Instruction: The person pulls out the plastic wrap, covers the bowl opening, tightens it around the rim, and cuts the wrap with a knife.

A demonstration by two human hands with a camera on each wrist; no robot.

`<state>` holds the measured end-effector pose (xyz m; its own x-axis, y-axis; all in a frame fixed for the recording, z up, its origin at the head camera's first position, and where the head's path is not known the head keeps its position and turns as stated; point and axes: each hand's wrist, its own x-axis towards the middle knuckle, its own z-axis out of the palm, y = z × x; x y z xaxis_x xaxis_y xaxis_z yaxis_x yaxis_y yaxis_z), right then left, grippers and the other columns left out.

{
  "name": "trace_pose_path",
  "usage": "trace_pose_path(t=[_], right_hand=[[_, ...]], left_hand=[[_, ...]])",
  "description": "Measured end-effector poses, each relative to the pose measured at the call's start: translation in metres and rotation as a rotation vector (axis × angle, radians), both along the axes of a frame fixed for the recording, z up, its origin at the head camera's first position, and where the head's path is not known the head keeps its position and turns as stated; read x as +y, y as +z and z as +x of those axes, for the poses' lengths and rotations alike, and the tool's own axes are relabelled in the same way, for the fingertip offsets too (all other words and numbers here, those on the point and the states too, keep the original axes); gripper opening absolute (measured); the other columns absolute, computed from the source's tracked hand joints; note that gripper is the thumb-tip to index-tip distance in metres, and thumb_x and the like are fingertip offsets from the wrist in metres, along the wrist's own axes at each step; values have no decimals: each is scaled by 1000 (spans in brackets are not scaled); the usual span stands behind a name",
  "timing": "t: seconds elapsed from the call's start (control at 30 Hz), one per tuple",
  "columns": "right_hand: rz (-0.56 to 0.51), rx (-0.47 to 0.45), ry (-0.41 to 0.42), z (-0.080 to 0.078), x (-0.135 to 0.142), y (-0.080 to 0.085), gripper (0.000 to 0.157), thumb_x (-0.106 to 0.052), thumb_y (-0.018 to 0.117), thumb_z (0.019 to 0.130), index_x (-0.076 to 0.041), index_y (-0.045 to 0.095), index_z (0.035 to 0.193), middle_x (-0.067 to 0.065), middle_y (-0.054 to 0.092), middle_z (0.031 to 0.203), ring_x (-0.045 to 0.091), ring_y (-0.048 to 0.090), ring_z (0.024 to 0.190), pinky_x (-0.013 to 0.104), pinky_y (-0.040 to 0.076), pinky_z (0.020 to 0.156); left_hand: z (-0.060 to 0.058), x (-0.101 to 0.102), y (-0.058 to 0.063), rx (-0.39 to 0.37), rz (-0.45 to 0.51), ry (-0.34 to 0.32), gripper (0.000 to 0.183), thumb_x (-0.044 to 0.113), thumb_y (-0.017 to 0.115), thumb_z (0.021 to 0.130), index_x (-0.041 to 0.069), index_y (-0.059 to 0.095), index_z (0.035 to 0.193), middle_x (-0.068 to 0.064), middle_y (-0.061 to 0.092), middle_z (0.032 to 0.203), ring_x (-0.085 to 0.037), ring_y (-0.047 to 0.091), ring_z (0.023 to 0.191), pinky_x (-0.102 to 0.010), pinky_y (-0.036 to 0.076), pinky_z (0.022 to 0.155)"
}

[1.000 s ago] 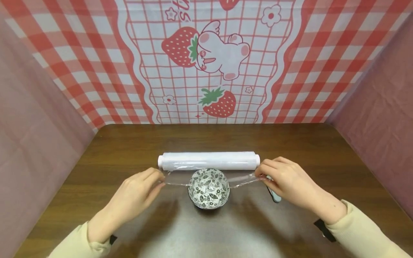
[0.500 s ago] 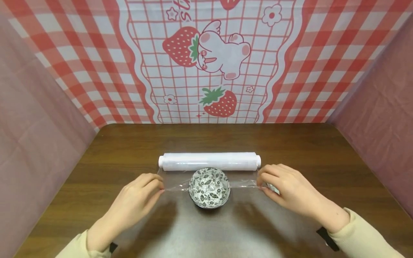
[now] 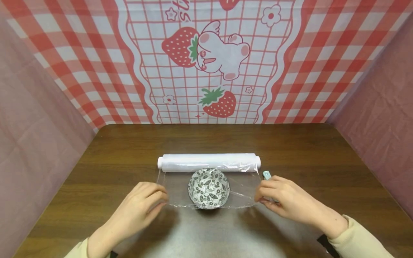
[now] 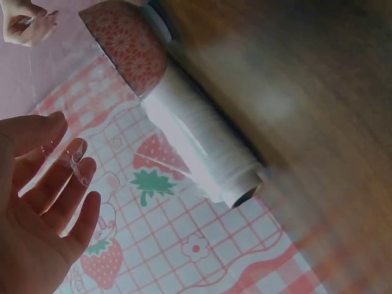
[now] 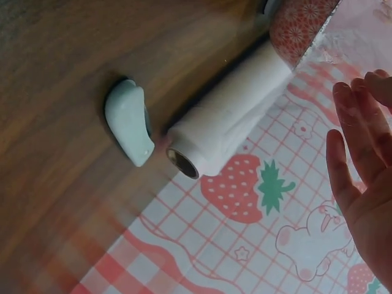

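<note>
A sheet of cling film [image 3: 177, 191] runs from its white roll [image 3: 209, 162] toward the near side, stretched over a small bowl [image 3: 209, 188] with a dark leaf pattern inside. My left hand [image 3: 138, 206] pinches the film's left corner between thumb and fingers. At the opposite corner, my right hand [image 3: 284, 197] pinches the film, partly covering a pale green tool [image 3: 266, 175]. The wrist views show the bowl's outside [image 4: 125, 49] as red with flower shapes. In the right wrist view that tool [image 5: 128, 122] is a curved, rounded handle; its kind is unclear.
The roll lies crosswise just behind the bowl on a brown wooden table [image 3: 129, 139]. A cloth with strawberries and red checks [image 3: 219, 104] hangs at the table's back. Pink cloth [image 3: 380, 75] hangs at both sides.
Both hands have drawn the film's edge toward the near side, from beside the bowl's middle to its near rim. The sheet now spans the bowl; roll and bowl stay about where they were.
</note>
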<state>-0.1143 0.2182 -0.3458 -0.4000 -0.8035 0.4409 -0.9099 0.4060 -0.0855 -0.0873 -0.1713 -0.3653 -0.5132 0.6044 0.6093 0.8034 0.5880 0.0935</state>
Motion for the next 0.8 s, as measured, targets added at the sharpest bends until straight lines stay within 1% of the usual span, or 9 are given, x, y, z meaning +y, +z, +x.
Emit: trace_pose_path(t=[0.07,0.13,0.27,0.37,0.47,0.53,0.6,0.7,0.8], right_hand=[[2,-11,-1,1,0,-2,13,-12,55,82,-23,60,81,-18,54,81,-1,50,74,19,37,73],[4,-18,-1,2,0,-3,12,-15,53,85,-24,60,82,-18,54,81,-2,50,74,18,36,73],[7,-24,0,4,0,-7,16,-22,48,91,-25,61,83,-19,54,82,-3,50,75,18,36,74],[2,-11,8,5,-1,-9,13,-20,51,89,-26,61,84,-19,54,82,-3,51,76,18,37,75],[0,11,14,5,-1,-12,13,-14,59,79,-26,61,83,-19,54,82,-3,50,76,18,37,74],[-4,24,21,4,-1,-14,17,-12,64,72,-26,61,82,-19,54,81,-2,50,75,19,37,73],[-9,25,29,4,-2,-17,22,-10,67,67,-26,61,82,-18,54,81,-2,51,75,20,38,73],[-12,24,40,4,-2,-21,25,-9,69,65,-26,61,82,-18,55,81,-1,52,75,22,38,74],[-1,17,38,4,-2,-25,25,-10,69,66,-26,61,82,-19,55,82,-1,53,78,22,38,75]], left_hand=[[1,-1,-2,-12,-15,2,5,17,58,81,14,62,84,3,61,91,-17,56,88,-27,36,88],[2,-2,-4,-17,-27,4,8,19,55,85,15,62,84,4,61,90,-16,56,88,-27,36,88],[3,-3,-7,-12,-25,-4,24,27,45,94,15,63,83,5,61,89,-15,56,86,-27,38,85],[4,-4,-9,-18,-22,-2,28,29,42,95,15,63,83,5,61,89,-14,56,86,-26,37,85],[5,-6,-11,-35,-32,2,19,25,50,91,16,65,84,6,61,89,-14,55,86,-26,37,85],[5,-6,-12,-42,-41,-1,9,20,57,85,17,65,85,8,60,89,-13,56,86,-26,38,85],[6,-6,-15,-39,-48,-6,7,17,62,78,18,66,84,9,60,89,-12,56,85,-27,39,84],[5,-5,-18,-25,-55,-15,11,16,66,72,20,66,83,10,60,86,-11,56,83,-28,41,81],[4,-5,-23,-30,-68,-11,10,17,66,71,21,67,80,11,59,84,-9,55,81,-27,42,80]])
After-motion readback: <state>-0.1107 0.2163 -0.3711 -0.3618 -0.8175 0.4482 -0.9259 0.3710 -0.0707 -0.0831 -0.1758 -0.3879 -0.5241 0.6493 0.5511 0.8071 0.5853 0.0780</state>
